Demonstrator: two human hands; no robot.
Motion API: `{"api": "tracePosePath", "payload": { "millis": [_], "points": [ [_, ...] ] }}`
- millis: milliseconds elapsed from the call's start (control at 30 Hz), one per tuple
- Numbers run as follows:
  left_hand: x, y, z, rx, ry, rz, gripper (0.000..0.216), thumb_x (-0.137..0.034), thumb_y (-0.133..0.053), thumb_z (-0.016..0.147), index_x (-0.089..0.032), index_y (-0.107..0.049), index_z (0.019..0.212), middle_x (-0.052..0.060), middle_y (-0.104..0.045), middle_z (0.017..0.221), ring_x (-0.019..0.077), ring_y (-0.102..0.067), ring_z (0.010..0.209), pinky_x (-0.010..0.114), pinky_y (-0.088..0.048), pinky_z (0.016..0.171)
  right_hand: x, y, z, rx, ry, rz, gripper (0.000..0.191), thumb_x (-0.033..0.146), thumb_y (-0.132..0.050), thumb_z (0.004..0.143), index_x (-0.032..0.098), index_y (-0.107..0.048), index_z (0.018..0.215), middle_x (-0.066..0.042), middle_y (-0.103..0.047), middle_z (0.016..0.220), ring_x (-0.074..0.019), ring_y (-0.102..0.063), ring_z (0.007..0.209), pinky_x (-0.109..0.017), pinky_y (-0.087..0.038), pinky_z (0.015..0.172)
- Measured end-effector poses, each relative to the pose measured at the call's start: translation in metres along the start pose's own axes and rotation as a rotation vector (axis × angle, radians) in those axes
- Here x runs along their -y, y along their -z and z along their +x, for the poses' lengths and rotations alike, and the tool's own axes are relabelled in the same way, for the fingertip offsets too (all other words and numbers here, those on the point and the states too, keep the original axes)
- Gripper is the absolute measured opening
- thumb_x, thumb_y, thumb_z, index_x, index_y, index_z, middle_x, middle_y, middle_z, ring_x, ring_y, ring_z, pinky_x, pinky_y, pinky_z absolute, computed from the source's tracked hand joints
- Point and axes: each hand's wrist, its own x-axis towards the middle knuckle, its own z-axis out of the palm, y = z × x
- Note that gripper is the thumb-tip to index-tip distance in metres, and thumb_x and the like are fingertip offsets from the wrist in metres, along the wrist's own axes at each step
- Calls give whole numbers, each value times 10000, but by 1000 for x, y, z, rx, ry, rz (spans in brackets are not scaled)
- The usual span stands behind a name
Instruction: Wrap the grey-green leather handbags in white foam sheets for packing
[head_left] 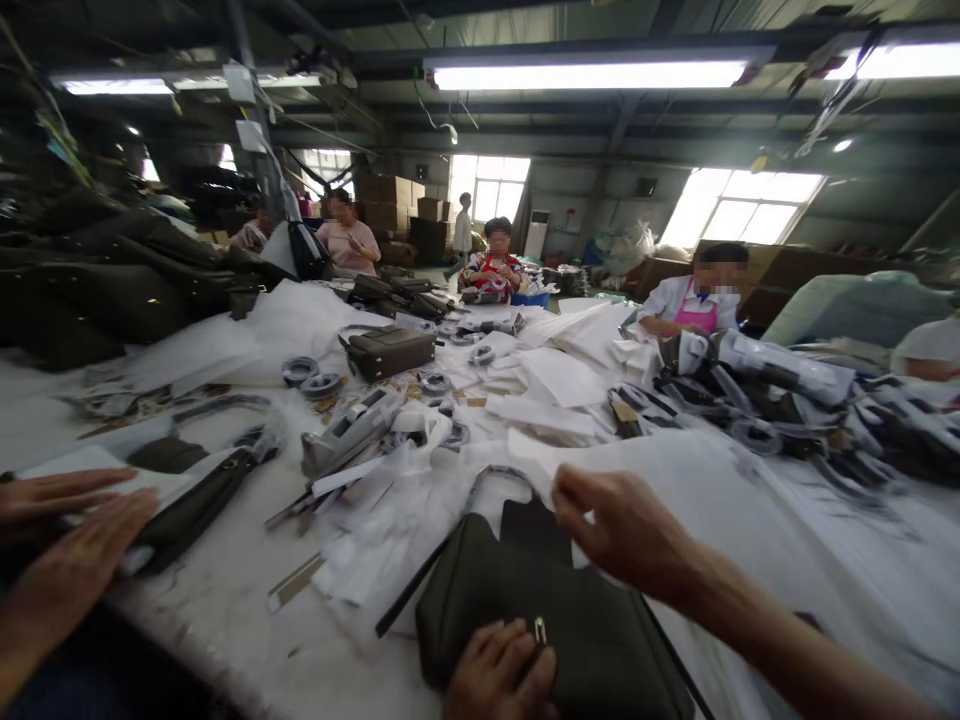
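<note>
A dark olive handbag (600, 630) lies in front of me, with a small metal clasp (540, 630) on its face. Its wrapped handle (499, 472) arches away from me at the far side. My left hand (501, 670) presses on the near part of the bag beside the clasp, fingers bent and close together. Over the bag's far right edge is my right hand (600, 510), closed in a pinch. White sheet material (645, 460) lies just behind it; whatever the fingers hold is hidden. A thin dark strap (416, 585) runs along the bag's left side.
At the left, another person's hands (82, 530) rest on white paper over a second dark bag (199, 500). Wrapped handles, scraps and a boxy bag (390, 350) cover the table ahead. Wrapped bags (780, 390) pile up at right; several people sit or stand farther off.
</note>
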Motion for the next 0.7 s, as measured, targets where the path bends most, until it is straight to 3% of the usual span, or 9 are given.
{"api": "tracePosePath", "payload": {
  "millis": [67, 133, 233, 333, 400, 567, 700],
  "points": [
    [-3, 2, 0, 55, 66, -77, 239, -333, -473, 979, -236, -667, 1080, 45, -704, 932, 199, -667, 910, 344, -556, 811, 34, -37, -23, 202, 5, 58, 218, 291, -477, 948, 213, -651, 841, -24, -688, 706, -169, -619, 609, -279, -372, 574],
    [-6, 7, 1, 137, 104, -143, 242, -277, -463, 976, -206, -655, 1105, 59, -700, 913, 194, -666, 876, 325, -554, 782, 49, -68, -44, 363, 65, 163, 211, 350, -568, 941, 209, -693, 1037, -55, -740, 928, -204, -684, 828, -281, -467, 718],
    [-8, 17, 4, 247, 113, -166, 272, -252, -460, 983, -193, -623, 1192, 83, -694, 997, 199, -660, 896, 322, -540, 759, 36, -86, -73, 436, 139, 269, 581, 461, -772, 795, 208, -621, 1296, -112, -649, 1294, -280, -587, 1206, -392, -429, 1043],
    [-7, 25, 9, 363, 102, -131, 299, -308, -557, 958, -218, -606, 1239, 81, -688, 1049, 230, -644, 930, 382, -514, 822, 0, -86, -103, 359, 0, 208, 788, 445, -840, 713, 180, -549, 1396, -163, -481, 1487, -348, -418, 1385, -511, -316, 1155],
    [-5, 29, 14, 420, 80, -122, 339, -300, -612, 929, -218, -594, 1258, 71, -687, 1062, 234, -635, 923, 392, -499, 837, -23, -89, -119, 304, -97, 173, 746, 393, -815, 749, 165, -542, 1405, -174, -474, 1490, -346, -427, 1382, -518, -339, 1144],
    [-4, 33, 23, 437, 5, -112, 304, -221, -627, 912, -213, -605, 1216, 30, -698, 1033, 231, -628, 898, 379, -483, 817, -45, -108, -128, 173, -114, 160, 292, 304, -639, 918, 243, -708, 1196, -70, -686, 1258, -274, -597, 1200, -460, -435, 1056],
    [-12, 40, 21, 413, -29, -85, 240, -175, -558, 941, -206, -620, 1170, 28, -702, 963, 222, -631, 850, 370, -474, 785, -36, -101, -122, 240, -50, 115, 478, 364, -723, 857, 212, -638, 1302, -97, -675, 1271, -306, -603, 1171, -462, -443, 1026]
  ]
}}
